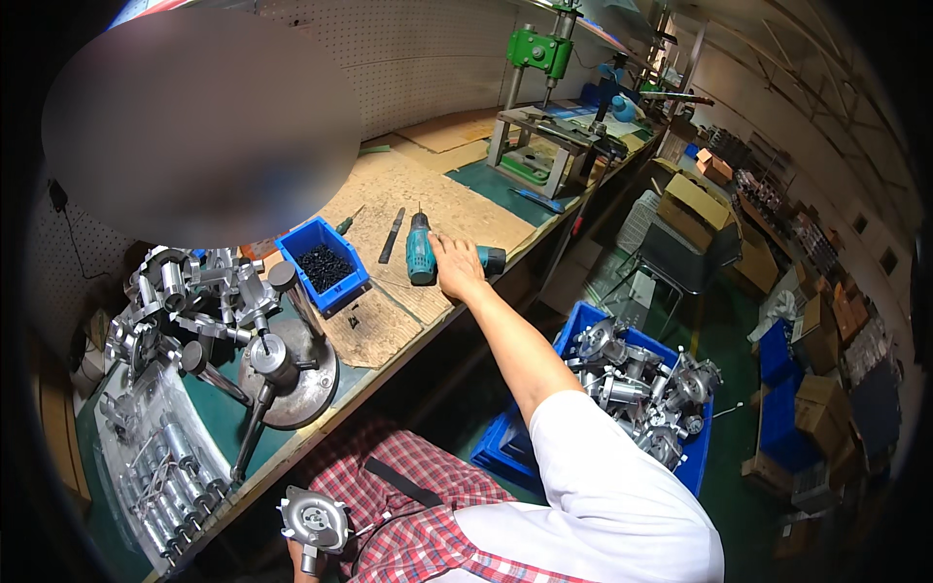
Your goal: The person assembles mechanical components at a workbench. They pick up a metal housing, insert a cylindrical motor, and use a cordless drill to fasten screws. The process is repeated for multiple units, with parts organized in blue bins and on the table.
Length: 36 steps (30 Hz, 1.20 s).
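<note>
A teal and black cordless drill [421, 258] lies on the worn board on the bench, its bit pointing away from me. My right hand [458, 265] reaches out and grips it, with fingers over the handle. Low in the view, by my lap, my left hand [298, 562] holds a round silver metal housing [315, 519] with a short cylinder below it. That housing hides most of the left fingers. Left of the drill lie a flat dark file-like strip [393, 236] and a thin screwdriver [350, 222].
A blue bin [324, 267] of small black screws stands beside a round metal fixture [296, 374] with a lever. Metal parts [185, 291] pile at left, near several silver cylinders [175, 481]. A green press [540, 53] stands farther back; a blue crate [573, 325] of housings sits right.
</note>
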Each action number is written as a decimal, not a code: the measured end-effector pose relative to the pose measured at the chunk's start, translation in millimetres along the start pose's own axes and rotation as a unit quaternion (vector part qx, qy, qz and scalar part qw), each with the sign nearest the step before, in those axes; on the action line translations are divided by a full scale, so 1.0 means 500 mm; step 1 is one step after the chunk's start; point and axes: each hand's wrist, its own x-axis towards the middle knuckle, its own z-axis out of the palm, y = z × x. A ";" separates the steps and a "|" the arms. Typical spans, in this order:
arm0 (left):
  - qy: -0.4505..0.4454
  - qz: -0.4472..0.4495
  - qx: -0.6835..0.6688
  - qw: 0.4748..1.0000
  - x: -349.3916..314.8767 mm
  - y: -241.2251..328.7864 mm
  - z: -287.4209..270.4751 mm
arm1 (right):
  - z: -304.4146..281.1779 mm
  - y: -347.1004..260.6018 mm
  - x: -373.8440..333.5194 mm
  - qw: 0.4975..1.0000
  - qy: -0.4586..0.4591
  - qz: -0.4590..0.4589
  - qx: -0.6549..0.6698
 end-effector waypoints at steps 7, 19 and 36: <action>0.003 -0.003 0.010 1.000 -0.005 -0.003 -0.002 | 0.015 0.013 -0.002 1.000 0.031 -0.001 0.004; -0.045 0.073 -0.530 0.844 -0.059 0.087 -0.051 | 0.000 0.022 0.030 0.993 -0.035 0.105 0.039; 0.091 0.319 -0.119 0.936 0.186 0.371 -0.102 | -0.221 -0.467 -0.253 0.731 -0.235 -0.061 0.638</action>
